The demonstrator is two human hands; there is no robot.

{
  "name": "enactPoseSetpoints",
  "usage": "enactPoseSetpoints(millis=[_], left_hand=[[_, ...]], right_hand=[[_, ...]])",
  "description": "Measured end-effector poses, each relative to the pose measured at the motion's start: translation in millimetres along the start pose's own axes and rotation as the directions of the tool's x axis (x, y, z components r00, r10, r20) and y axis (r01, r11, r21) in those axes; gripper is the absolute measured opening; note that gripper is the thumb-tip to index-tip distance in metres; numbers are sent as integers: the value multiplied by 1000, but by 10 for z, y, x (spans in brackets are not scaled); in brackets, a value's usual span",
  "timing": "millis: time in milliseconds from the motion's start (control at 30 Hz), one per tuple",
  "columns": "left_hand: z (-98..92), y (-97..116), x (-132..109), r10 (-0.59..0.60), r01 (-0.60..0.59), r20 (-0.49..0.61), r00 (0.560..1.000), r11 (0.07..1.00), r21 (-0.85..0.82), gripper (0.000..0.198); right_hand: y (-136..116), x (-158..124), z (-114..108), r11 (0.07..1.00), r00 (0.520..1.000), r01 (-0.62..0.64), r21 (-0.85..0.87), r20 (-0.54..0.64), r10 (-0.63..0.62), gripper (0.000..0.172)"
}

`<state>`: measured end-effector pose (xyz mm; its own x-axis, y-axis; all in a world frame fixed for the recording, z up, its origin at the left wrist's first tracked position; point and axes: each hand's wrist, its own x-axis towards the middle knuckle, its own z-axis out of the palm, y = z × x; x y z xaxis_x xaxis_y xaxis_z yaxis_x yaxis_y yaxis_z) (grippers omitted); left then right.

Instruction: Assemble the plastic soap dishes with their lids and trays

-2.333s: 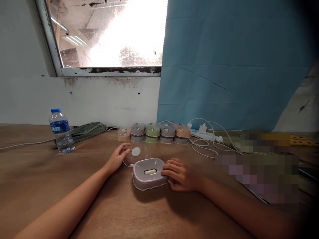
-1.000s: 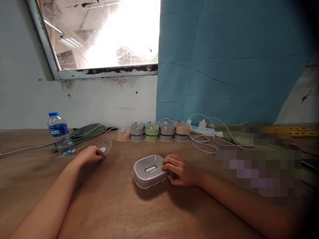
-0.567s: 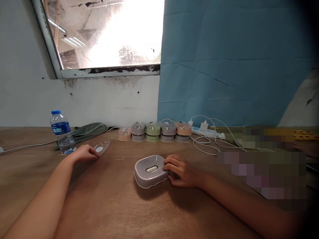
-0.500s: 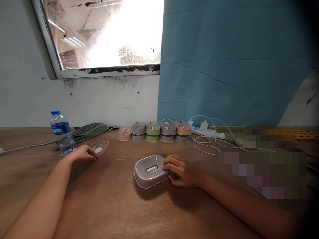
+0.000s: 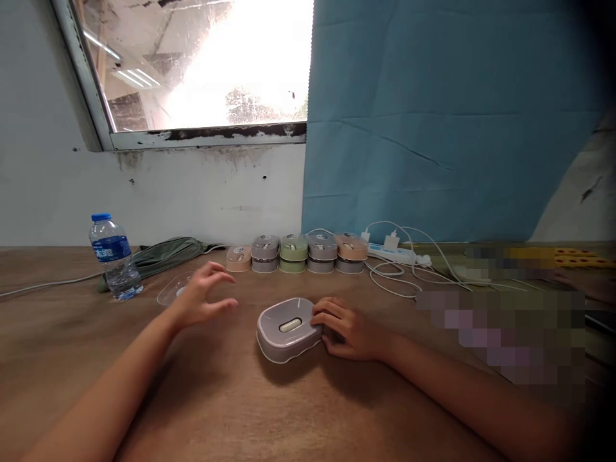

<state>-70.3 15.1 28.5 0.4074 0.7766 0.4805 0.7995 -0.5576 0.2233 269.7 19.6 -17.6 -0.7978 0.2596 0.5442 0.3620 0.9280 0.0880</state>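
Observation:
A grey oval box [image 5: 285, 328] with a pale slot on top sits on the wooden table [image 5: 231, 398]. My right hand [image 5: 347, 327] rests against its right side, fingers curled around the edge. My left hand [image 5: 202, 300] hovers left of the box, fingers spread and empty. Behind that hand a clear plastic lid [image 5: 169, 293] lies flat on the table, partly hidden by the hand.
A row of small stacked boxes [image 5: 298, 253] in tan, grey, green and orange lines the back wall. A water bottle [image 5: 113, 256] and a green cloth [image 5: 158, 253] are at left. A power strip with white cables [image 5: 399, 260] lies at right.
My left hand carried the clear lid away to the left, set it down near the bottle, let go and now moves back toward the grey box. My right hand stayed on the box.

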Motion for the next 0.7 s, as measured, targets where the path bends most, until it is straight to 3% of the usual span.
enactPoseSetpoints(millis=[33,100,167,200,300,433,500,700], left_hand=[[89,163,18,123,-112,91,988,986,-122,44],[267,446,38,354,-274,247,902,912,-307,53],[416,627,45,478,-337,294,828,843,-420,53],[471,676,46,500,-339,295,814,823,-456,50],[543,694,42,436,-266,241,867,814,-516,42],[511,637,31,221,-105,159,962,840,-533,38],[503,634,27,161,-56,147,976,838,-543,37],[468,660,43,35,51,120,992,763,-644,37]], right_hand=[[-2,-1,0,1000,1000,-3,-2,1,3,32],[-5,-9,3,1000,1000,-6,-26,-22,5,33],[-11,-18,11,998,996,9,-69,-85,-15,30],[-16,-22,16,995,992,29,-93,-123,-41,26],[-40,-18,34,979,971,143,-147,-169,-167,18],[-94,11,40,967,971,164,-193,-139,-193,29],[-116,21,37,967,975,137,-214,-141,-170,32],[-126,34,31,970,976,171,-175,-102,-191,21]])
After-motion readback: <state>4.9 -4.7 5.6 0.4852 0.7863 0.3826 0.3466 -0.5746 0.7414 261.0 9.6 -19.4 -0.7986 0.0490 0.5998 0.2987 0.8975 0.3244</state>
